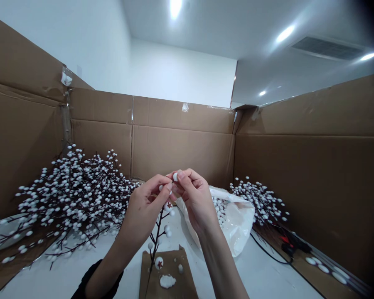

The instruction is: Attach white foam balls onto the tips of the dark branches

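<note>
My right hand (199,203) pinches a small white ball (175,177) between thumb and fingertips. Close beside it, my left hand (145,205) is closed around the upper part of a dark artificial berry branch (157,234); the exact grip is partly hidden by the fingers. White berries sit along this upright stem, one of them near the top marked with a reddish star. Below the hands lies a cardboard piece (188,286) bearing a white lump (167,281) and a white ball with a red star (159,263).
A big heap of white-berried branches (87,195) fills the left side. Behind my right hand stands a white plastic bag (241,228) of white balls (220,209). More berry branches (260,201) lie at right, near a black cable (268,251). Tall cardboard walls (183,151) enclose the white table.
</note>
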Motion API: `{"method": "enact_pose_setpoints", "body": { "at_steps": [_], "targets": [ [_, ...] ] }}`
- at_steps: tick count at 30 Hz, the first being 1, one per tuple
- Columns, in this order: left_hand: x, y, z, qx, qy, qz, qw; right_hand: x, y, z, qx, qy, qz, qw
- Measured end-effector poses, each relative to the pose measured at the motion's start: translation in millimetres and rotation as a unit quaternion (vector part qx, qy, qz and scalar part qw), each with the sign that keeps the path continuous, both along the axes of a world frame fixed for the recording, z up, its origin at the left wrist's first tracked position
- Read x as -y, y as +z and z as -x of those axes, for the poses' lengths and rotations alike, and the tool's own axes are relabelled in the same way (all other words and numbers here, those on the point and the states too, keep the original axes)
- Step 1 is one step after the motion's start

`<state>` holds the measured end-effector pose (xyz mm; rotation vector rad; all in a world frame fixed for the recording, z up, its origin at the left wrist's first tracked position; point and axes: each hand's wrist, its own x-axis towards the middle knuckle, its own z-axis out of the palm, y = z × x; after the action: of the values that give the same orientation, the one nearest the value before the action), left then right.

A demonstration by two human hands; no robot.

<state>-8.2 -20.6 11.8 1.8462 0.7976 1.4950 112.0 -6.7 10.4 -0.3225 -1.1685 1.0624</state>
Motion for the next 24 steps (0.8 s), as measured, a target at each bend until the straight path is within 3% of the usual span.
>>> {"method": "enact_pose_setpoints", "body": {
  "at_steps": [20,24],
  "targets": [
    [-4,-2.5,2,0.021,0.026,-0.044,0.998,-3,-2.2,2,0.000,-0.011,-0.008,1.000],
    [-13,-0.7,8,0.067,0.058,-0.068,0.994,-5,-3.4,9,0.009,0.020,-0.020,1.000]
  ]
}}
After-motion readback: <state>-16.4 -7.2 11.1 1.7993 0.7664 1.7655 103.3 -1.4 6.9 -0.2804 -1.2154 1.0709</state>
